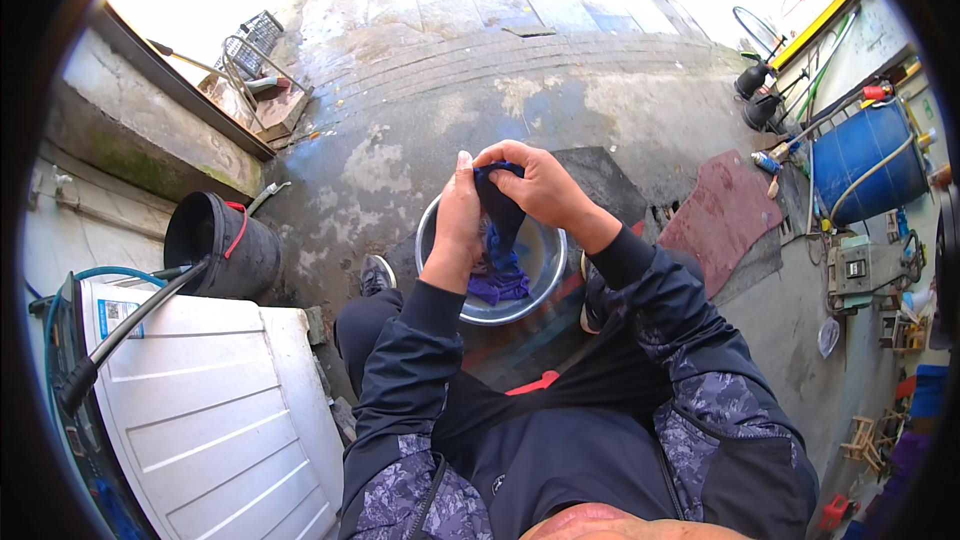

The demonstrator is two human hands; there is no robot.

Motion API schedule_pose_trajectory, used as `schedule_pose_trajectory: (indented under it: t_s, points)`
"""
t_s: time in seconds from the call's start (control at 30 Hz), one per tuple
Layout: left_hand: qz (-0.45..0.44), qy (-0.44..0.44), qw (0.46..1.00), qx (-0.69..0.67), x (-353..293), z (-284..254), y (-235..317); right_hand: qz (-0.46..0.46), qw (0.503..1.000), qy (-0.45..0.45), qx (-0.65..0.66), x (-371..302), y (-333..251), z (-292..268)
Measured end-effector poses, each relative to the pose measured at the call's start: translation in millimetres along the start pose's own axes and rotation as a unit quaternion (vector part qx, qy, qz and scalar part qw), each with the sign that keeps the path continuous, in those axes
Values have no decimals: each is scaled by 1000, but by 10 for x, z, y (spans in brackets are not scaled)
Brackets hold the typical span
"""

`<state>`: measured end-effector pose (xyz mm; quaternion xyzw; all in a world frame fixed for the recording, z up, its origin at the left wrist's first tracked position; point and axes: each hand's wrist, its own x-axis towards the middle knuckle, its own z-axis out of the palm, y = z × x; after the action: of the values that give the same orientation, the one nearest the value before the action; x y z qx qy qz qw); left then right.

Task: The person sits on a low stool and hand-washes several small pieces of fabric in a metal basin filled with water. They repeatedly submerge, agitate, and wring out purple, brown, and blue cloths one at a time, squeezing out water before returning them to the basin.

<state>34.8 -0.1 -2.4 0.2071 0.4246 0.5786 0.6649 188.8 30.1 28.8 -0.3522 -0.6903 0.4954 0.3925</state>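
Note:
Between my feet stands a round metal basin [552, 285]. Above it, my left hand [458, 220] and my right hand [545, 188] come together on a dark navy cloth [503, 218]. Fingers of both hands are closed on its upper edge, the right thumb and fingers pinching it. The cloth hangs down into the basin. Below lies a blue and purple cloth [505, 285]; whether it is part of the same piece I cannot tell. My left hand's fingertips are partly hidden behind the cloth.
On the left are a black bucket [190, 240] with a red handle and a white ribbed lid or panel [210, 390]. A reddish mat [722, 215] lies to the right, near a blue barrel [868, 165] and a grey machine [860, 273]. A crate [262, 32] stands far left.

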Motion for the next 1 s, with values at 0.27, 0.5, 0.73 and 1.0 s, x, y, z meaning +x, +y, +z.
schedule_pose_trajectory:
  t_s: [0.27, 0.5, 0.73, 1.0]
  points:
    - [174, 28, 982, 62, 83, -107, 5, 99, 993, -48, -42, 9, 88, -17]
    - [195, 0, 980, 38, -6, -1, -18, 46, 997, 68, 15, 38, 62, 34]
    - [-20, -99, 991, -92, 11, -86, -231, -182, 958, 135, -175, -142, -43, 380]
    - [-56, -39, 995, -79, -78, 18, -365, -97, 939, 227, -238, 90, -4, 260]
